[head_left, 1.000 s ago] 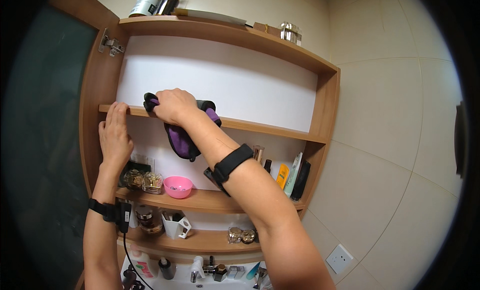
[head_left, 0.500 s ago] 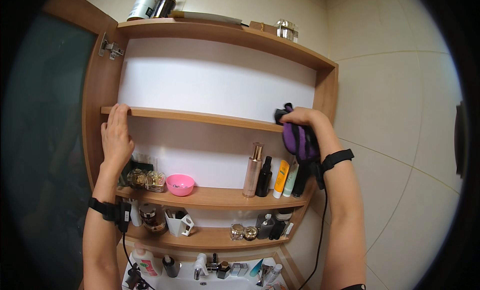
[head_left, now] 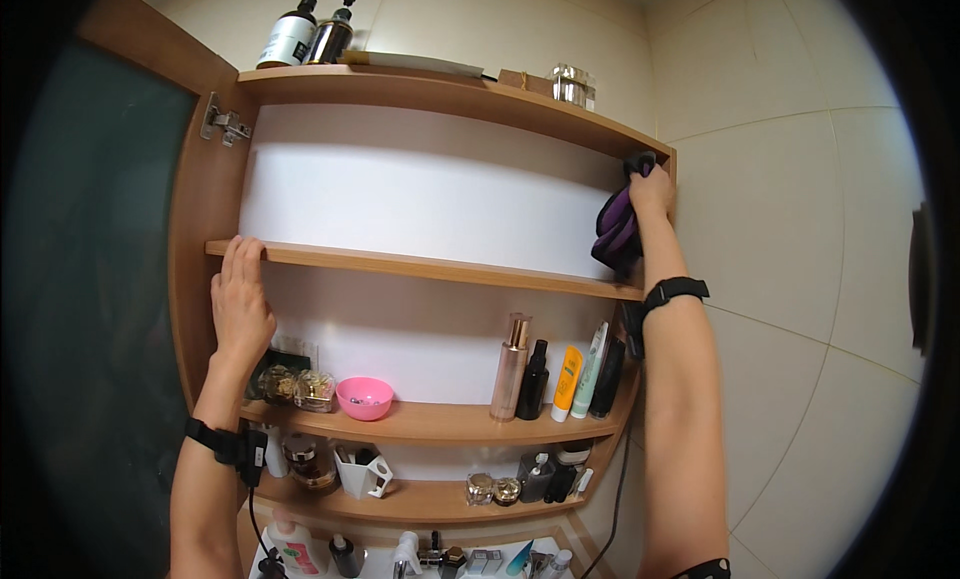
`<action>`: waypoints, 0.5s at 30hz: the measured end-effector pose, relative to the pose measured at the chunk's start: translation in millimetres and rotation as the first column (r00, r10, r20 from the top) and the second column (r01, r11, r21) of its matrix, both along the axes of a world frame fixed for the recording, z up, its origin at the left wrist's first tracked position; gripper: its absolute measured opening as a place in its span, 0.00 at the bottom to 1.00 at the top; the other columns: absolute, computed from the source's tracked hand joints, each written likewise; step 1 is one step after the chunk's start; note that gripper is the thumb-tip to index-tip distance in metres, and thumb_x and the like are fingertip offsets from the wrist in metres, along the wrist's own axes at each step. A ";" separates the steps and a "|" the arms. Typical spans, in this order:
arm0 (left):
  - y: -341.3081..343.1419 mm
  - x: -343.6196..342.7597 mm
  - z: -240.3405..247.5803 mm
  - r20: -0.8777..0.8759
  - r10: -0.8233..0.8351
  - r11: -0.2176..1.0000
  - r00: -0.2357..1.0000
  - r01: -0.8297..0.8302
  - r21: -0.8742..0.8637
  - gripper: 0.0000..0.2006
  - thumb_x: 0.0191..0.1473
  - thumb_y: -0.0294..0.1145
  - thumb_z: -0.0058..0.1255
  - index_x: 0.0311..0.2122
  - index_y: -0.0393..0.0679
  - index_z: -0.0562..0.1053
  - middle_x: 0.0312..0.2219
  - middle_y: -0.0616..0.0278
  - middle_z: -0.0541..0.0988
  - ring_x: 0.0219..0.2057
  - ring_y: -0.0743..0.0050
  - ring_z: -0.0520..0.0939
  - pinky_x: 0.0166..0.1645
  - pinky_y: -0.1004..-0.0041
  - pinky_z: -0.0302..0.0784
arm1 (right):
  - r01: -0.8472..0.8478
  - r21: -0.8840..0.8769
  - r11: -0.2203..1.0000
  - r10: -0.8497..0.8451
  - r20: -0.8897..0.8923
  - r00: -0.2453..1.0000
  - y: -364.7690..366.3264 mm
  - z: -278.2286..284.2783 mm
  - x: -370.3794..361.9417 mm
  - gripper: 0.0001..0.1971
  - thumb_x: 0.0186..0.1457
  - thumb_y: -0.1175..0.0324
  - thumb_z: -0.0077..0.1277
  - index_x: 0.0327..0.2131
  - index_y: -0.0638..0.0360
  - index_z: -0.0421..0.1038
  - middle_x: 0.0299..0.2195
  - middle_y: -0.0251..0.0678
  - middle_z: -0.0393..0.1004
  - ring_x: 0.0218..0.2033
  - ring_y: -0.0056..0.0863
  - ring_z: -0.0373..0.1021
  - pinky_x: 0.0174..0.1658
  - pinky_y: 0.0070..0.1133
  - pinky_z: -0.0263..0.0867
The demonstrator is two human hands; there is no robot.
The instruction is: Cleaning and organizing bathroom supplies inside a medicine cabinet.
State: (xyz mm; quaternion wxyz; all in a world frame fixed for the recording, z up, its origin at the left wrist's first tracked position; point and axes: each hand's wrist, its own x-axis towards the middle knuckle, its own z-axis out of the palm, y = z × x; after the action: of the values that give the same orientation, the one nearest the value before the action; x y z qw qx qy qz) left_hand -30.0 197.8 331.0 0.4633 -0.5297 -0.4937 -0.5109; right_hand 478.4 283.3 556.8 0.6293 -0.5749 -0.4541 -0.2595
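My right hand (head_left: pixel 652 191) is closed on a purple and black cloth (head_left: pixel 617 226) at the right inner side of the wooden cabinet, just under its top board. Folds of the cloth hang below my fingers, over the right end of the upper compartment. My left hand (head_left: pixel 241 297) rests at the left end of the middle shelf board (head_left: pixel 430 267), its fingers stretched out over the front edge. The upper compartment's white back panel (head_left: pixel 420 189) shows between my hands.
Below stand a pink bowl (head_left: pixel 364 399), a rose-gold bottle (head_left: pixel 510 369), a black bottle (head_left: pixel 533 382) and an orange tube (head_left: pixel 567 384). A lower shelf holds jars and a white cup (head_left: pixel 362 475). Pump bottles (head_left: pixel 289 39) top the cabinet; its door (head_left: pixel 90 309) hangs open left.
My right hand has carried the cloth from the middle board's front edge up and right to the cabinet's upper right side. My left hand stays on the board; the view has tilted up slightly.
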 end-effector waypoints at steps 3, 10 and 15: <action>2.7 6.3 0.6 0.004 -0.010 1.000 1.000 0.010 0.015 0.35 0.33 0.09 0.42 0.53 0.40 0.59 0.53 0.54 0.64 0.60 0.52 0.60 0.52 0.58 0.62 | -0.632 0.117 0.766 0.623 -0.380 0.684 32.0 7.2 -14.1 0.23 0.44 0.66 0.58 0.41 0.74 0.71 0.42 0.56 0.73 0.46 0.49 0.70 0.48 0.30 0.65; 9.7 2.3 -0.9 -0.020 0.006 0.998 1.000 -0.004 0.067 0.34 0.33 0.09 0.41 0.52 0.41 0.59 0.53 0.54 0.64 0.60 0.52 0.59 0.51 0.59 0.62 | -0.180 -0.193 0.964 0.264 0.676 0.688 24.0 -19.9 -167.3 0.27 0.42 0.80 0.42 0.51 0.62 0.62 0.59 0.55 0.52 0.61 0.57 0.45 0.61 0.34 0.52; 6.1 -1.5 0.9 -0.031 0.013 0.999 0.999 -0.012 0.039 0.34 0.33 0.09 0.40 0.52 0.43 0.60 0.52 0.57 0.66 0.60 0.55 0.61 0.50 0.59 0.63 | -0.003 -0.151 0.989 0.138 0.898 0.417 18.9 -38.9 -179.8 0.47 0.41 0.65 0.63 0.63 0.48 0.45 0.65 0.46 0.41 0.65 0.47 0.39 0.63 0.37 0.47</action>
State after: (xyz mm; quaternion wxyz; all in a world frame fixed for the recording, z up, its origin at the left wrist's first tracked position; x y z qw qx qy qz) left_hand -31.5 203.8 331.9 0.4843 -0.5256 -0.4795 -0.5091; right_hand 298.5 302.2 517.9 0.2586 -0.3634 -0.7603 -0.4722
